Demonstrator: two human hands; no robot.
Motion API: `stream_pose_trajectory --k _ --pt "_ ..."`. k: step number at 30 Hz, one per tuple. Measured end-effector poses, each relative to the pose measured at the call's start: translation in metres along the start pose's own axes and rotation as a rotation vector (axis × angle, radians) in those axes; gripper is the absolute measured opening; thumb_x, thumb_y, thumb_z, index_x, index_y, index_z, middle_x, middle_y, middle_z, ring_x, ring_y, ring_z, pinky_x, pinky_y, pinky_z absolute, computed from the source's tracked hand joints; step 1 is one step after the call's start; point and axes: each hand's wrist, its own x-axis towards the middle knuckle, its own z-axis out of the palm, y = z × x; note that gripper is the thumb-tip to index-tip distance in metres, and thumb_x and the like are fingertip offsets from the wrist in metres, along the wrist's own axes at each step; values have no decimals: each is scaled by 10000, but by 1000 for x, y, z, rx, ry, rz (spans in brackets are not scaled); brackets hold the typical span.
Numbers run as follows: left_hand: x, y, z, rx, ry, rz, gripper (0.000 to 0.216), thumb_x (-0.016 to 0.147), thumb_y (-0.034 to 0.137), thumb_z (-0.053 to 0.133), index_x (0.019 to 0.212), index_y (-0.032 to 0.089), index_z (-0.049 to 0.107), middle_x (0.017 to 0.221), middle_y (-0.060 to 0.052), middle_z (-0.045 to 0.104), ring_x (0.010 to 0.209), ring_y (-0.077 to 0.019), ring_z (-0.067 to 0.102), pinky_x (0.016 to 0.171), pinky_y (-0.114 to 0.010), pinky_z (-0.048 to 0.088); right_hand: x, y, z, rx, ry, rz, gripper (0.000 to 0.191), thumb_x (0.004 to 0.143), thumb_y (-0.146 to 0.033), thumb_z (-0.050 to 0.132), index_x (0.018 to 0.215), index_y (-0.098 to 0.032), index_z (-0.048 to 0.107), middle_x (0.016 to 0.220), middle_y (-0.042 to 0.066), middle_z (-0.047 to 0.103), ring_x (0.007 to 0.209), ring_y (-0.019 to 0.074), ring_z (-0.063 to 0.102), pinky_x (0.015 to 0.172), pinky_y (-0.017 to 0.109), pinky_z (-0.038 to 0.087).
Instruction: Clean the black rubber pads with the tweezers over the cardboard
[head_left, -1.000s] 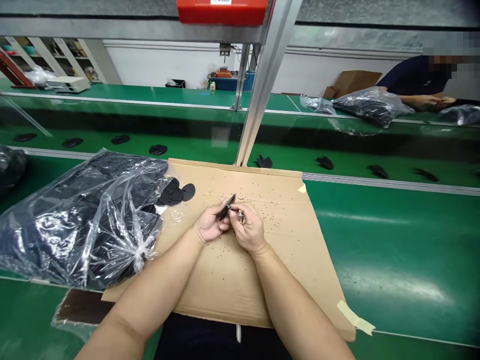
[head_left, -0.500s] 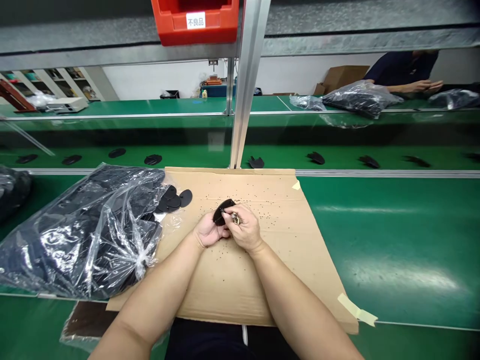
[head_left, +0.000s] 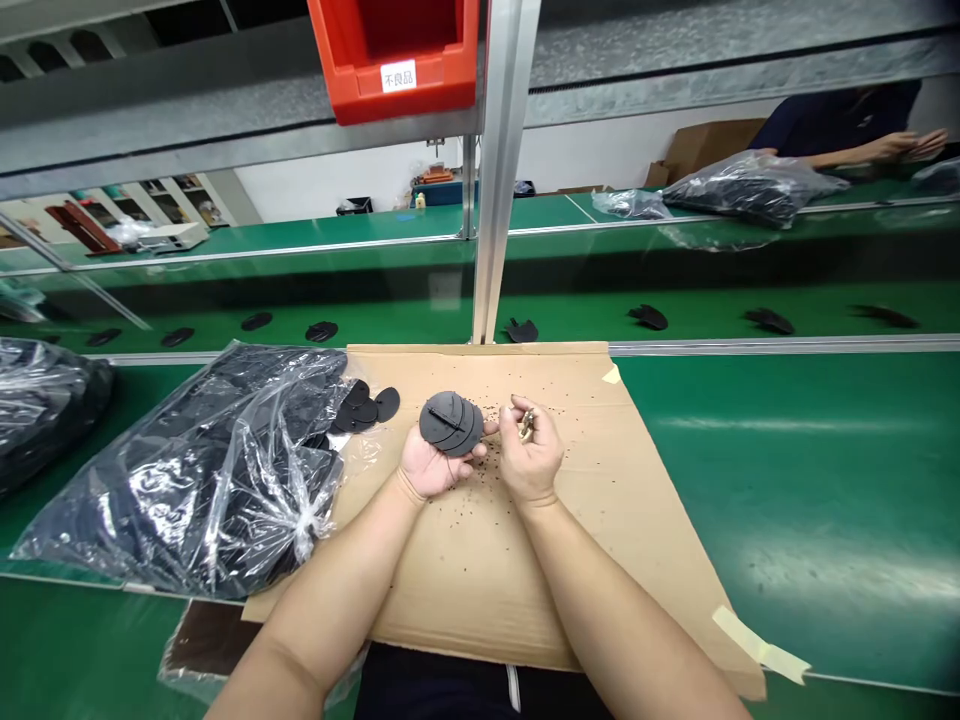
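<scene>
My left hand (head_left: pixel 431 472), palm up, holds a fanned stack of thin black discs (head_left: pixel 452 422) over the cardboard. The top disc has a raised bar across it. My right hand (head_left: pixel 534 468) is just to the right, apart from the discs, with its fingers curled around a small brass-coloured metal tool (head_left: pixel 527 426). Most of that tool is hidden in the fingers, so its kind does not show. Beneath both hands lies the cardboard sheet (head_left: pixel 457 610), strewn with tiny dark scraps. More black discs (head_left: pixel 387 403) lie left of my hands, by the mouth of a clear plastic bag (head_left: pixel 225 480) full of black pieces.
An orange-red bin (head_left: pixel 405 95) hangs above, beside a metal post (head_left: pixel 504 170). Behind the cardboard, black parts (head_left: pixel 322 331) sit spaced along a green strip. Another filled bag (head_left: pixel 49 410) is at far left. A person's hands (head_left: pixel 911 145) are at upper right.
My right hand has drawn back to the right, off the discs, with the metal tool. The discs in my left hand now face upward and fan out. The whole view has shifted slightly.
</scene>
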Motion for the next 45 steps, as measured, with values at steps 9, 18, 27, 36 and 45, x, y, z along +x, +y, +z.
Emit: stream_pose_trajectory --k 9,18,27,36,45 --pt "-1 1 0 29 -53 7 509 882 430 359 1211 103 569 1276 -210 512 820 -217 625 530 -252 500 9 20 4 72 137 350 400 782 -499 646 934 -129 629 835 59 628 784 174 589 741 301 482" --pt "-1 2 0 -11 -15 11 518 871 414 378 1257 103 530 1229 -226 537 819 -241 622 517 -271 484 14 19 5 105 195 450 432 727 -526 661 890 -127 629 814 47 623 773 168 565 744 289 455" --pt "11 14 2 -31 364 399 211 845 187 517 996 68 605 833 -109 567 529 -73 437 422 -148 345 11 30 4 92 189 413 411 760 -513 637 902 -127 627 797 40 616 746 158 558 724 275 444" --pt "78 130 -5 725 1020 1001 334 745 40 655 1043 181 603 1106 -48 570 1062 -158 533 990 -251 392 4 32 6 67 149 371 385 801 -488 617 942 -130 623 845 65 634 766 165 593 750 297 487" --pt "154 173 7 1627 1046 666 240 740 151 721 975 146 673 1055 -100 605 1091 -293 531 1010 -412 373 2 28 8 70 148 341 293 845 -407 590 949 -134 607 849 69 622 762 164 596 732 294 504"
